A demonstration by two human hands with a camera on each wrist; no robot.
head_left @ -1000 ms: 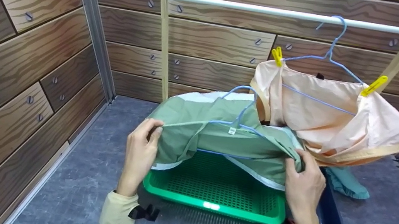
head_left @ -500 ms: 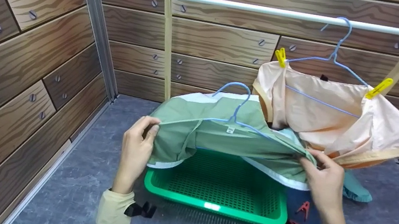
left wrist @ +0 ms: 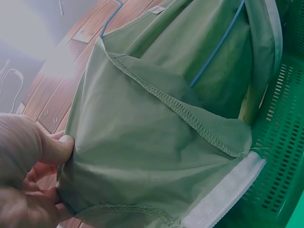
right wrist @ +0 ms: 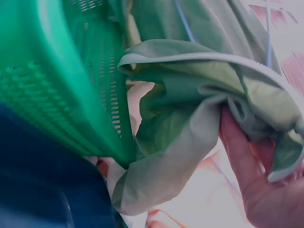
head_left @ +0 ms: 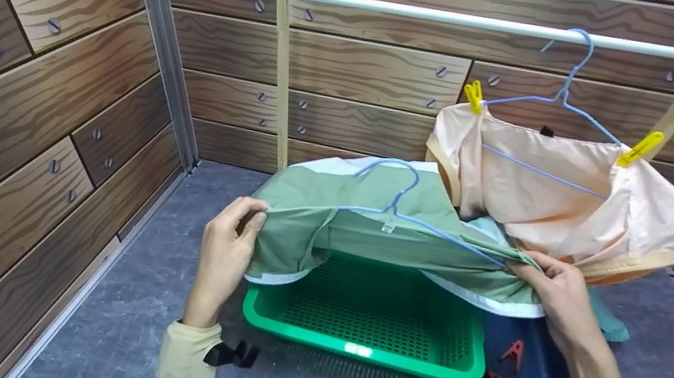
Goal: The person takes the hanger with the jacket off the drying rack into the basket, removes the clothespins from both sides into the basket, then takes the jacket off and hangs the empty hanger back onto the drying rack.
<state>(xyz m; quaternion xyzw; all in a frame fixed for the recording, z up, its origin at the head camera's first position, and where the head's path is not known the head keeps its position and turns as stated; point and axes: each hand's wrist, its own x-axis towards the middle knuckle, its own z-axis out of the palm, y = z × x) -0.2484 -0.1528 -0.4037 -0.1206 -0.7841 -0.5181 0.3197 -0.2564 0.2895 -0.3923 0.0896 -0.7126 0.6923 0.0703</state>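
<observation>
Left hand: fingers pinch the green garment; hold it taut.
Right hand: fingers pinch its bunched opposite end (messier, that side).
Lower blue hanger: settle arms evenly.

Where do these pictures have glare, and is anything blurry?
Head view: white glint on the front rim of the basket; left wrist view: strong glare at upper left, yet clear stitching on the green garment; right wrist view: hazy and soft.
</observation>
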